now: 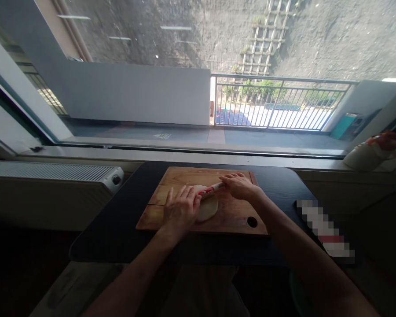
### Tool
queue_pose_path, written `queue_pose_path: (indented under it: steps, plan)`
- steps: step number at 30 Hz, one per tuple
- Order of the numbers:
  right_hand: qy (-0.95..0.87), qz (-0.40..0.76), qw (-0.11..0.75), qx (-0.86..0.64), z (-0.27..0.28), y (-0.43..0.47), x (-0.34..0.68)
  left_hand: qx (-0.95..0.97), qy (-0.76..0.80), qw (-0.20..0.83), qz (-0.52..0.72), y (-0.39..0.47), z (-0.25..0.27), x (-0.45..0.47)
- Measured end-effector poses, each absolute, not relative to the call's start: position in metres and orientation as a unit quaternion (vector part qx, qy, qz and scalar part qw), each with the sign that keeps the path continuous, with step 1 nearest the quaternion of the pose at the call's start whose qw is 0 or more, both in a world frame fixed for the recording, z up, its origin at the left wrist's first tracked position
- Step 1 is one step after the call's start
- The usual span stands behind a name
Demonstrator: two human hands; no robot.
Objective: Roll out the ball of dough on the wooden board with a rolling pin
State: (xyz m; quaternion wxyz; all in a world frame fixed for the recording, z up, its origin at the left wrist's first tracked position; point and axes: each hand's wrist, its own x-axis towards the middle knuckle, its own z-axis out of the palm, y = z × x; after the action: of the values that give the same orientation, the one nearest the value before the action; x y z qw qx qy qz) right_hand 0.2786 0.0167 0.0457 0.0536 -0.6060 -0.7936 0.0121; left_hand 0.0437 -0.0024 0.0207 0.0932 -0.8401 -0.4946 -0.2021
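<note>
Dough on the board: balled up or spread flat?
Spread flat: the dough shows as a broad, rounded sheet on the cutting board, partly hidden by the left hand and patterned rod.

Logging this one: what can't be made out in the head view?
Head view: the ends of the patterned stick, covered by the left hand and right hand.
Head view: left edge of the pale dough, behind the left hand.
Head view: markings on the right-side item, masked by pixelation.
</note>
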Motion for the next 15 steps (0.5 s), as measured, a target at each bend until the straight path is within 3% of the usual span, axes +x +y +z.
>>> queue_pose_path:
  steps: [8,15]
  plan:
    - [-0.688,-0.103,0.161,-0.7,0.001,-0.092,0.221,-0.846,-0.49,0.076,-0.195,0.073,0.029,0.058]
    - [-0.688,-0.053,0.159,-0.706,0.024,-0.013,0.237,-0.841,-0.491,0.095,-0.207,0.012,0.019,0.038]
